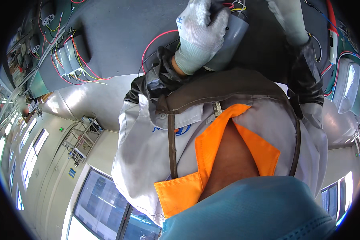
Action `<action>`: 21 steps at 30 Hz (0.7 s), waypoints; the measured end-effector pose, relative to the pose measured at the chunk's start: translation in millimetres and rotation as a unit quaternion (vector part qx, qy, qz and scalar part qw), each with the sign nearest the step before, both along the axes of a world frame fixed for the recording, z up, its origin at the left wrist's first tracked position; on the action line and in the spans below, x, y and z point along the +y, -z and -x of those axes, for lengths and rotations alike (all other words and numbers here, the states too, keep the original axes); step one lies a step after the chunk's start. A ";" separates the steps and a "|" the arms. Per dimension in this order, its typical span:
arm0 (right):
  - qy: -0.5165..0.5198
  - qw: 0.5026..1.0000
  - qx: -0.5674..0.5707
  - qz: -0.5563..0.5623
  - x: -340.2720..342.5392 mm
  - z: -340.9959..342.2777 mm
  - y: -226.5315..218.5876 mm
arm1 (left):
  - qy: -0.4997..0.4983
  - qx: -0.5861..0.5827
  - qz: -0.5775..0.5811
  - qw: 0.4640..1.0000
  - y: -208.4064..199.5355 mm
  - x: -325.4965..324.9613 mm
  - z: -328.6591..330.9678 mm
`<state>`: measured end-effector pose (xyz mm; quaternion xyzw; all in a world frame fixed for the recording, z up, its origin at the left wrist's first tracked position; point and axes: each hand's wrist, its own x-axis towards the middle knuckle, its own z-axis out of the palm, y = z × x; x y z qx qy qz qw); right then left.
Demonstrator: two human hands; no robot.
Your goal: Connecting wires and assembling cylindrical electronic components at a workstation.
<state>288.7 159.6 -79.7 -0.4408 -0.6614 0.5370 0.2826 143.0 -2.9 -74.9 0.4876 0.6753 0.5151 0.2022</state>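
Observation:
My left hand (202,36), in a white knitted glove, lies against a grey cylindrical motor housing (232,42) on the dark bench top. Its fingers are curled at the housing's upper end, beside red, yellow and black wires (238,8). The upper edge of the view cuts off some fingertips, and what they grip is hidden. A red wire (158,37) loops from behind the left wrist toward my sleeve. To the right of the housing, my right hand (290,20), gloved too, reaches past the upper edge, so its fingers do not show.
Several grey cylinders with loose wires (70,56) stand at the left of the bench (120,24). Farther left is a motor with a spoked wheel (48,20). At the right lie a white strip (333,48), a pale box-shaped fixture (347,86) and a wire loop (318,48).

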 end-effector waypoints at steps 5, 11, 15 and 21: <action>0.033 0.965 -0.086 -0.244 14.9 -11.9 -0.1 | 0.072 0.152 -0.067 0.984 2.4 5.2 5.4; -0.016 0.959 0.273 0.072 10.1 -14.9 16.6 | 0.121 0.275 0.084 0.950 -15.8 7.7 -0.6; -0.164 0.886 0.313 0.301 -22.5 2.3 -20.5 | 0.185 0.444 -0.116 0.869 1.9 14.7 26.7; -0.078 0.941 0.129 0.304 -38.2 -34.7 -35.8 | 0.346 0.543 -0.056 0.763 -13.3 29.9 50.7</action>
